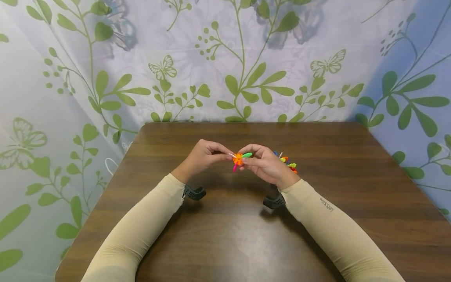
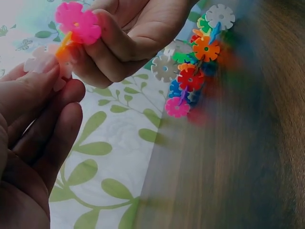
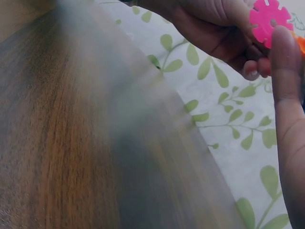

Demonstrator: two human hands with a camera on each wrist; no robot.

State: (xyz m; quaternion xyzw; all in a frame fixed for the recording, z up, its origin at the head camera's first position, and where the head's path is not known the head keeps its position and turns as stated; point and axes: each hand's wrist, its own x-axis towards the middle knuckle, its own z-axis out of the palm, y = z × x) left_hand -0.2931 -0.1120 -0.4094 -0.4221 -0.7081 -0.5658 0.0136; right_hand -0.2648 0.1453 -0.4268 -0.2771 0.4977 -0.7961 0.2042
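Note:
Over the middle of the table, both hands meet at a small cluster of slotted plastic snowflake discs. In the head view an orange disc [image 1: 238, 159] faces me, with a green disc [image 1: 248, 155] and a pink disc [image 1: 235, 168] joined to it edge-on. My right hand [image 1: 265, 163] grips this cluster between thumb and fingers. My left hand [image 1: 208, 157] pinches a white disc [image 2: 39, 63] against the orange one's edge; whether their slots interlock I cannot tell. The pink disc shows flat in the right wrist view, beside my right thumb [image 3: 287, 71]. Fingers partly cover the cluster.
Beyond my right hand, a built-up group of multicoloured discs [image 2: 206, 49] rests on the brown wooden table [image 1: 225, 235]. A leaf-patterned curtain [image 1: 197, 58] hangs behind the table's far edge. Dark wrist mounts [image 1: 194, 192] sit under both wrists.

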